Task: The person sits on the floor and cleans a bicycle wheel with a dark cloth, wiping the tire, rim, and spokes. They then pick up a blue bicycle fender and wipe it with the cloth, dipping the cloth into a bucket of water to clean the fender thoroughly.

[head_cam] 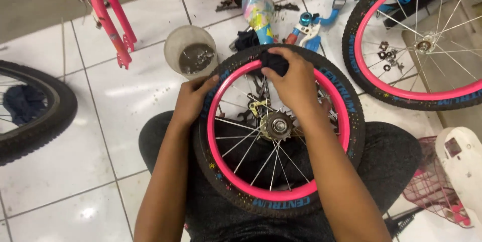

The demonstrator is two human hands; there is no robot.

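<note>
**Both hands on the small wheel in my lap**

My right hand [293, 83] is curled shut over a dark cloth [273, 62], pressing it against the top of the pink rim [261, 190] of the small bicycle wheel [279, 131]. My left hand [193, 99] grips the wheel's left edge, fingers wrapped over the black tyre [216, 176] with the thumb lying along its top.

The wheel rests flat across my thighs, sprocket [277, 125] facing up at the hub, silver spokes fanning out to the rim.

Just beyond the wheel, on the white tiled floor [75, 171], stands a clear plastic cup [191, 51] holding small dark metal parts. Beside it lie a colourful saddle-shaped part [257, 8], blue pieces and a red-handled tool [292, 36]. The pink bicycle frame [108, 16] stretches across the top, its fork pointing down toward the floor.

To the upper right a second wheel [416, 41] with a pink rim lies flat, loose nuts and washers [389, 56] scattered inside it. A black tyre [40, 111] sits at the left edge. At the lower right is a pink wire basket [432, 186] with a white plastic piece [464, 161] over it.
</note>
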